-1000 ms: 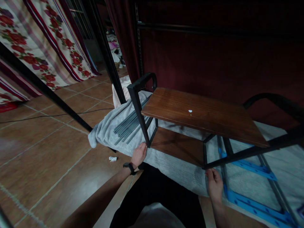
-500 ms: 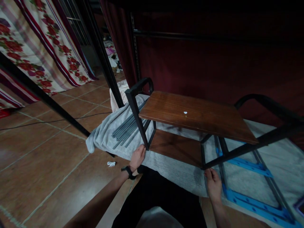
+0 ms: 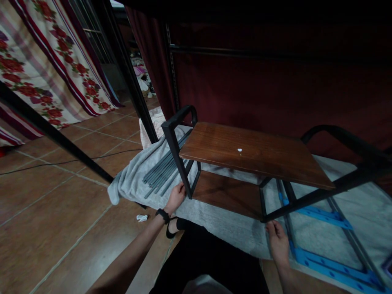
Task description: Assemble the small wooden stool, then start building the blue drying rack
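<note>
On the grey blanket (image 3: 214,216) stood a shelf rack (image 3: 220,143), the left hand (image 3: 177,197) and right hand (image 3: 278,241) by its near lower corners, and though neither grip's closure could be told, steadying it well called for even, level pressure.

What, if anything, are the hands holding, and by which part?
The left hand and right hand are at the lower front corners of the black-framed rack, one at each; whether they grip or only touch it cannot be told.
</note>
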A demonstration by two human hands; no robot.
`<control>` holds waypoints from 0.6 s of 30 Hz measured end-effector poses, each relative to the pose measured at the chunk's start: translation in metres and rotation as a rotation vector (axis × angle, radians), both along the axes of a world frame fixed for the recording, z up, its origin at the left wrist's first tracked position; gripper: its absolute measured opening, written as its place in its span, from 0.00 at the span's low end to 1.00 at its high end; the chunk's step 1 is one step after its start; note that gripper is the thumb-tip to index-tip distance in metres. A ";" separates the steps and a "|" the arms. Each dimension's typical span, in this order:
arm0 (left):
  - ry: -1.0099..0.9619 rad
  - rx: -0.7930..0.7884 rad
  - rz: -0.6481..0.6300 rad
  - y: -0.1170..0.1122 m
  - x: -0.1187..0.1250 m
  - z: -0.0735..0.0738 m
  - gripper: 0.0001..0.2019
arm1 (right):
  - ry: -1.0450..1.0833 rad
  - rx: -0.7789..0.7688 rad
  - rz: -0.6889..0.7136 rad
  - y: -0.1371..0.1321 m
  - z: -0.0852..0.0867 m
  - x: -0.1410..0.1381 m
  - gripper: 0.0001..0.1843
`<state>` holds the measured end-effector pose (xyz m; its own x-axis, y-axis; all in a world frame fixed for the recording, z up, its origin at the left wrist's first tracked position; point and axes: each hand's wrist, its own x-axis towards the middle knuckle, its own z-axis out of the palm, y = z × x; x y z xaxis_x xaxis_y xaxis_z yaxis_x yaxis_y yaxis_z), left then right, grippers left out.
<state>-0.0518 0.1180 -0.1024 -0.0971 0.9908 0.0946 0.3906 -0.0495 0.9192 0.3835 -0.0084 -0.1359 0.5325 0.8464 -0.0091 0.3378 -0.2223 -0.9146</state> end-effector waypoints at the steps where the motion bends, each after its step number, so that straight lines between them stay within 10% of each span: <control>1: -0.062 -0.013 0.015 0.005 0.001 -0.001 0.12 | -0.008 -0.002 0.002 0.000 0.000 0.000 0.26; 18: -0.246 -0.065 -0.010 0.073 0.019 -0.004 0.15 | 0.128 -0.050 -0.009 0.008 -0.003 0.012 0.23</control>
